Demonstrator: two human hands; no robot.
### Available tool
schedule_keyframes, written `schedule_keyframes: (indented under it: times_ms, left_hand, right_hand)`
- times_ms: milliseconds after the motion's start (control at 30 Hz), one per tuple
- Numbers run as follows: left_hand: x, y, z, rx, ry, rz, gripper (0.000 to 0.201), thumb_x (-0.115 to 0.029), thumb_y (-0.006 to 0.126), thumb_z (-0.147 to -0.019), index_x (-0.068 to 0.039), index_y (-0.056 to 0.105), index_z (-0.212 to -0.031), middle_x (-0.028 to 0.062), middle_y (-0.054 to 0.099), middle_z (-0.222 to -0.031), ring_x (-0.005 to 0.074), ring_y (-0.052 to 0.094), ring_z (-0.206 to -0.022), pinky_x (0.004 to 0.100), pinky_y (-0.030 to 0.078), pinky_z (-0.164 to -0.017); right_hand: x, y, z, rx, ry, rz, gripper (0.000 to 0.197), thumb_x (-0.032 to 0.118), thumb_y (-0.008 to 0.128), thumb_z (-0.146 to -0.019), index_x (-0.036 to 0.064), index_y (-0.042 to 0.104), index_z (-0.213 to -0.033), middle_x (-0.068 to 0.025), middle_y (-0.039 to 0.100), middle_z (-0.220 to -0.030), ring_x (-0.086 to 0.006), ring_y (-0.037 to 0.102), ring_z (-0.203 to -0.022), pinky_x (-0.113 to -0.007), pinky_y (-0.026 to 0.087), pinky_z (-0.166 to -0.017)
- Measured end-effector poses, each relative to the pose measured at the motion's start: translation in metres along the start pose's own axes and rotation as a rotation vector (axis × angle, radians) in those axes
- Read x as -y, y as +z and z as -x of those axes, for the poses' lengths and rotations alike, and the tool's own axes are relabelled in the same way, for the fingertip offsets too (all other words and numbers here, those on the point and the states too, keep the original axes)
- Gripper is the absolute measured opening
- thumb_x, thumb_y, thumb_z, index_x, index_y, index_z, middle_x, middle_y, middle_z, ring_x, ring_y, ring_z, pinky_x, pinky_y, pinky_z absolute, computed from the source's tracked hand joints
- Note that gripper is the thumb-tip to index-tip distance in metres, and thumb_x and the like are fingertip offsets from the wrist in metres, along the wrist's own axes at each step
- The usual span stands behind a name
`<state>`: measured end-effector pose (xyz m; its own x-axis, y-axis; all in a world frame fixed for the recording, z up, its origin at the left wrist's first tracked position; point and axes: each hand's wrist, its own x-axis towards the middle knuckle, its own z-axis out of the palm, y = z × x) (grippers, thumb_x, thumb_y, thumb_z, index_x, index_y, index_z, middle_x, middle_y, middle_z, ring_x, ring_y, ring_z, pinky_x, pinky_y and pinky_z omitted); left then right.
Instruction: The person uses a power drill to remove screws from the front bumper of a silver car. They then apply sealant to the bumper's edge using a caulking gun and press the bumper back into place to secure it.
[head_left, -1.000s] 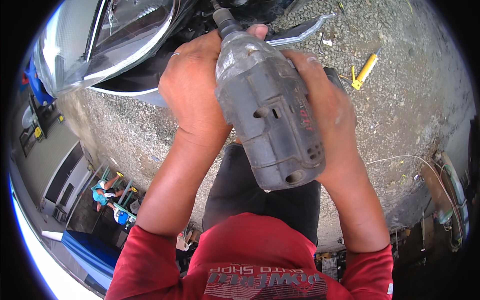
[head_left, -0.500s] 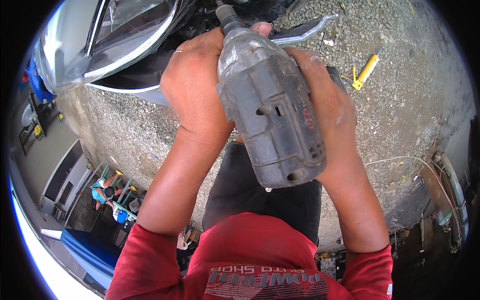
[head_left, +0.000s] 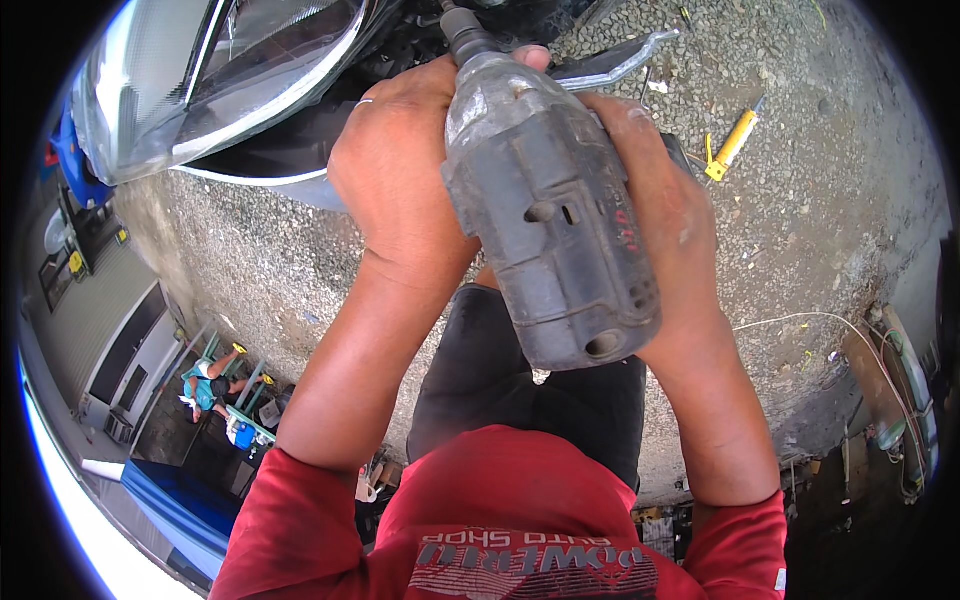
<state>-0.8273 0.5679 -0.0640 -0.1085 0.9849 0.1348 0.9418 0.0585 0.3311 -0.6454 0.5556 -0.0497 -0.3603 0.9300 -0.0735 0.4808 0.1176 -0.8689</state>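
A worn black and grey impact driver [head_left: 560, 220] fills the middle of the view, its nose toward the top edge. My right hand [head_left: 665, 190] is closed round it from the right; the driver's body hides the handle and most of those fingers. My left hand [head_left: 395, 140] presses against its left side near the metal nose, knuckles up, fingers curled out of sight under the tool. A fingertip [head_left: 535, 57] shows beyond the nose; whose hand it belongs to is hard to tell. Left of the hands is a clear car headlight [head_left: 270, 90], close to the driver's tip.
A bent metal bracket [head_left: 625, 62] juts out right of the driver's nose. On the gravel [head_left: 800, 180] lies a yellow caulking gun [head_left: 732, 145]. Far left, another person [head_left: 208, 388] is beside a green frame. A pale cable [head_left: 800, 317] runs toward boards [head_left: 905, 380] at right.
The driver and both my hands have shifted slightly to the right, still together. The distant person's posture has changed a little.
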Motion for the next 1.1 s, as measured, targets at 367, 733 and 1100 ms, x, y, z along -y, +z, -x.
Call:
schedule_keyframes:
  times_ms: [367,733,1100]
  left_hand:
    - [-0.0005,-0.0023,-0.0018,0.022,-0.008,-0.021,0.054,-0.054,0.074,-0.099,-0.008,0.068,-0.072,0.0096,0.060,-0.064,0.0318,0.060,-0.056,0.0413,0.048,-0.054]
    - [-0.0006,-0.0020,-0.0025,0.045,-0.033,-0.016,0.054,-0.054,0.074,-0.099,-0.007,0.068,-0.072,0.0109,0.061,-0.065,0.0335,0.061,-0.058,0.0418,0.049,-0.056]
    - [-0.0007,-0.0026,-0.0032,0.029,0.009,-0.026,0.057,-0.057,0.072,-0.100,-0.008,0.066,-0.071,0.0111,0.062,-0.065,0.0354,0.063,-0.059,0.0433,0.049,-0.054]
  right_hand:
    - [0.0030,0.0011,-0.0003,-0.003,0.015,0.001,0.064,0.025,0.083,-0.083,0.0054,0.058,-0.138,-0.0204,0.072,-0.124,-0.0436,0.074,-0.109,-0.045,0.059,-0.090]
    - [0.0067,0.0010,-0.0002,0.001,0.057,-0.006,0.061,0.024,0.082,-0.084,0.0055,0.059,-0.138,-0.0195,0.072,-0.123,-0.0423,0.074,-0.110,-0.044,0.059,-0.091]
    - [0.0027,0.0057,0.0008,-0.045,0.009,-0.025,0.073,0.024,0.085,-0.077,0.0060,0.055,-0.141,-0.0203,0.071,-0.113,-0.0461,0.072,-0.099,-0.051,0.057,-0.079]
